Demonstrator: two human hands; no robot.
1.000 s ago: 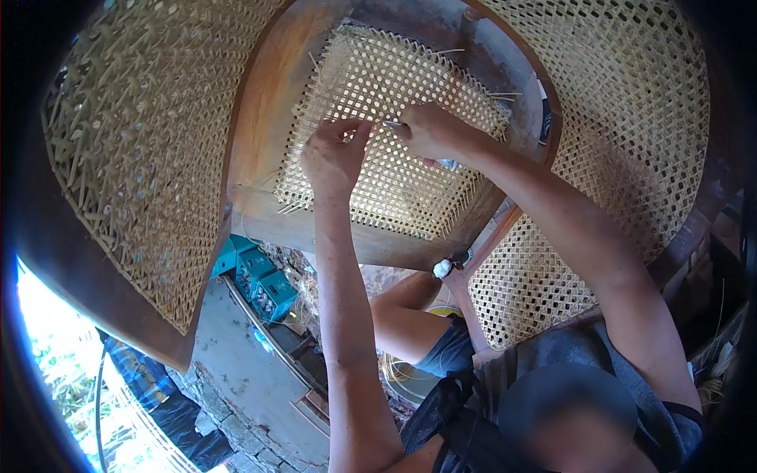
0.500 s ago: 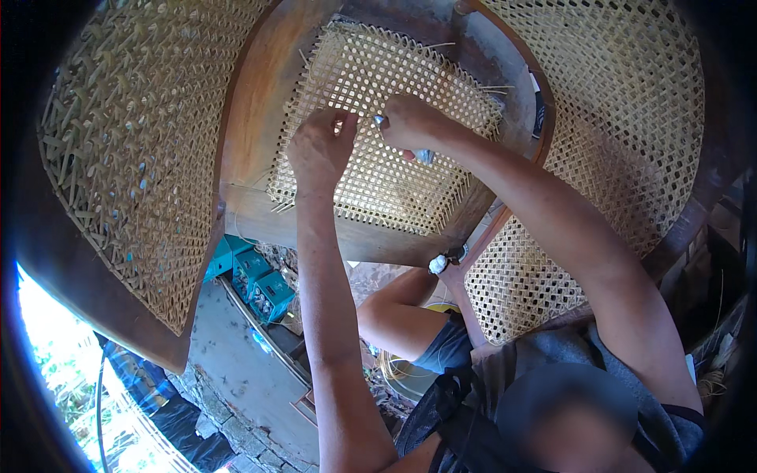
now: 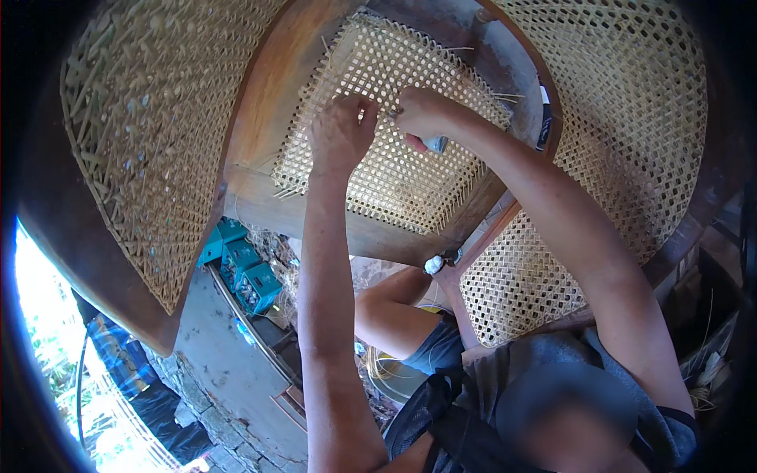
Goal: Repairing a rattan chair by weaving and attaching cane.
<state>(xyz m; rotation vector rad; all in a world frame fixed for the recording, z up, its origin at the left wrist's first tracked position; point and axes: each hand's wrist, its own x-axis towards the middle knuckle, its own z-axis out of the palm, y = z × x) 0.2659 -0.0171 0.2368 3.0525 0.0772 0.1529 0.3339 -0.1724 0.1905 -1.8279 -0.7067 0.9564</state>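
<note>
In front of me is a panel of woven cane (image 3: 378,173), with an open lattice and loose strand ends along its edges, set in a wooden frame (image 3: 260,118). My left hand (image 3: 341,134) is over the panel's left half, thumb and fingers curled into a pinch; anything between them is too small to make out. Just to its right, my right hand (image 3: 426,117) is closed around a tool with a pale grey-blue handle (image 3: 434,144). The handle's end pokes out below the fist; the fingers hide most of the tool.
Large curved woven cane panels rise at left (image 3: 150,134) and right (image 3: 631,110). A smaller cane section (image 3: 516,280) lies beneath my right arm. Teal crates (image 3: 257,288) stand on the ground at lower left. A white lump (image 3: 434,265) sits at the frame's lower corner.
In the picture, both hands and the cane panel sit slightly further right and higher. The tool's shiny tip, visible before beside the right fist, is now hard to see.
</note>
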